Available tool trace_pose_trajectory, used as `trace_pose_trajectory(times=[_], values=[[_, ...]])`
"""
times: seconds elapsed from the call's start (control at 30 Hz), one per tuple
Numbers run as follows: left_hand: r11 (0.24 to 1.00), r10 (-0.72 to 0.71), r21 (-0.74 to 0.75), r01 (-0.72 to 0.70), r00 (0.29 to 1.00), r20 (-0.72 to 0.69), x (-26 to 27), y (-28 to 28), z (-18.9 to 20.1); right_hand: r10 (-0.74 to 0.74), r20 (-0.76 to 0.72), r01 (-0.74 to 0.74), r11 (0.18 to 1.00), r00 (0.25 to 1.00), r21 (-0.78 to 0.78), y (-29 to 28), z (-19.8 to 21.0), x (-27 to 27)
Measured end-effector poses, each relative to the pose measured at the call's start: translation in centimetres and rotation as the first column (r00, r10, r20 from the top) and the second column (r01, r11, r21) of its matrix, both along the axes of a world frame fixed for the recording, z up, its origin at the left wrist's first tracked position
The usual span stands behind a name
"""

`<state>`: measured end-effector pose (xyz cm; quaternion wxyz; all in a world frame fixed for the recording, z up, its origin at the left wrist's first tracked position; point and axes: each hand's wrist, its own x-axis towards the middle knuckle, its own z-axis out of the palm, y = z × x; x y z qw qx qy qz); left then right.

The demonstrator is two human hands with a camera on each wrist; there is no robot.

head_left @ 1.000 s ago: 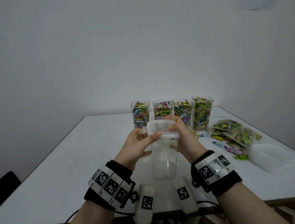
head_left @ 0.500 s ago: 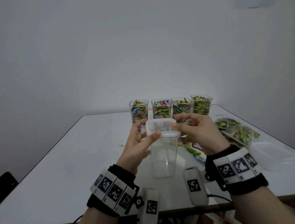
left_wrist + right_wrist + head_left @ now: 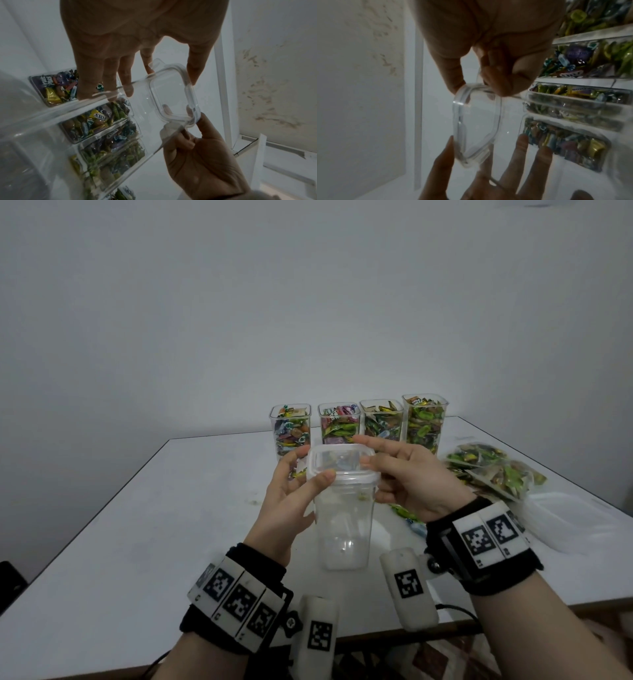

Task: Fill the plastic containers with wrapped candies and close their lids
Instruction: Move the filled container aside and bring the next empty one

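The left hand (image 3: 286,501) sits against the left side of the clear empty container (image 3: 344,529), fingers nearly straight behind its left wall and the thumb tip (image 3: 323,477) pressed on the near edge of the lid (image 3: 342,462). The container stands upright near the front edge of the white table (image 3: 137,542), about midway along it, with the lid lying on its mouth; whether the lid is snapped down cannot be told. The right hand (image 3: 411,477) pinches the lid's right rim between thumb and curled fingers, index finger (image 3: 373,441) stretched over the far corner. Behind, along the table's back edge, four filled containers (image 3: 359,424) stand in a row without lids. Towards the right edge lie bags of wrapped candies (image 3: 493,470), with a few loose candies (image 3: 404,513) beside the right wrist and a shallow clear tub (image 3: 575,522) at the right edge.
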<state>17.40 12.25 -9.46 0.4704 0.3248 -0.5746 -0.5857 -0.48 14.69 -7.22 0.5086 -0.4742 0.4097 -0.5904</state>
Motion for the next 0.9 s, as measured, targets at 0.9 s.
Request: trace_pose_trajectory(times=[0.9], values=[[0.962,0.209,-0.177,-0.209,0.978,-0.017,0.9,0.8,1.0,-0.097,0.136,0.114,0.985,0.986,-0.128,0.9,-2.0,5.1]])
